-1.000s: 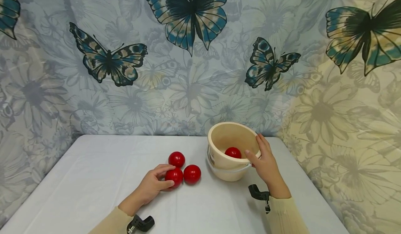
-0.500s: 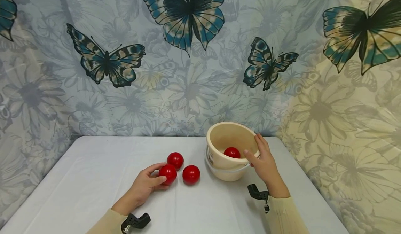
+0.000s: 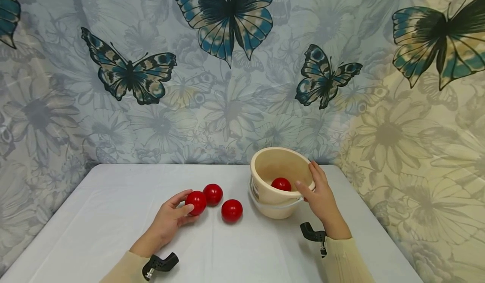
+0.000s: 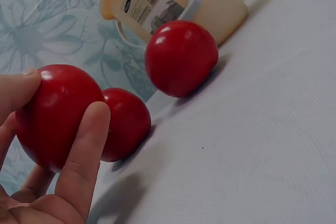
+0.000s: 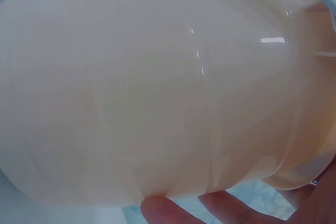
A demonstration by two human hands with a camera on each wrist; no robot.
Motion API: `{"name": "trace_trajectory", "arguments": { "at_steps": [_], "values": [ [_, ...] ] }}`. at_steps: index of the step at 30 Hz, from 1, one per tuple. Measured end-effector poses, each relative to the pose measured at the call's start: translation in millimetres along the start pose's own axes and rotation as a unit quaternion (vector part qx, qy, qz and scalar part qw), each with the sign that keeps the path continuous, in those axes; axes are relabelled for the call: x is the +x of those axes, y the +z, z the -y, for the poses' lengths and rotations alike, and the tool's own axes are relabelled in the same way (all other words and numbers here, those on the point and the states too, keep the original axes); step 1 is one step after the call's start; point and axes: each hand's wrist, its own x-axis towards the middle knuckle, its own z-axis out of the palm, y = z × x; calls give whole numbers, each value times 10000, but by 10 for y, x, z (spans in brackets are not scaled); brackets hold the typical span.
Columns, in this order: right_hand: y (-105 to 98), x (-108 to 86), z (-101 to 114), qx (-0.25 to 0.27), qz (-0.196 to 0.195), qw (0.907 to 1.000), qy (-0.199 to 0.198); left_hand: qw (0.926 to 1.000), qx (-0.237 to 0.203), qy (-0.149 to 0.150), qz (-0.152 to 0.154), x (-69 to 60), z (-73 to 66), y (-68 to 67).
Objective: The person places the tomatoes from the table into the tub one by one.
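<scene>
My left hand (image 3: 165, 222) grips a glossy red ball (image 3: 195, 203) between thumb and fingers. In the left wrist view this held ball (image 4: 60, 111) is clear of the table, its shadow falling below. Just behind it lies a second red ball (image 3: 213, 194); a third red ball (image 3: 232, 211) lies to the right, nearer the bucket. My right hand (image 3: 323, 203) holds the cream bucket (image 3: 270, 196) at its right side, thumb at the rim and fingers along the outer wall. Inside the bucket one red ball (image 3: 281, 184) shows. The right wrist view is mostly filled by the bucket's wall (image 5: 157, 103).
A white cloth covers the table (image 3: 113, 215). The bucket's pale handle (image 3: 261, 205) hangs down around its front. Behind the table stands a backdrop (image 3: 235, 118) with butterflies and flowers. Black camera mounts (image 3: 161, 264) sit on both wrists.
My left hand has drawn its red ball leftward and slightly up, away from the ball near the bucket. My right hand and the bucket have stayed in place.
</scene>
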Motion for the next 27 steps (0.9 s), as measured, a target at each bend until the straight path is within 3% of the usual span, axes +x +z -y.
{"name": "trace_trajectory", "arguments": {
  "at_steps": [6, 13, 18, 27],
  "values": [
    [12, 2, -11, 39, 48, 10000, 12, 9996, -272, 114, -55, 21, -155, 28],
    [16, 13, -11, -26, 4, 10000, -17, 9993, -343, 162, 4, 94, -405, 182],
    [-4, 7, -19, -33, -33, 10000, -3, 9996, -247, 153, -35, 164, -575, 370],
    [-3, 5, -25, -48, -33, 10000, 6, 9988, -167, 376, 277, 283, -822, 802]
  ]
}}
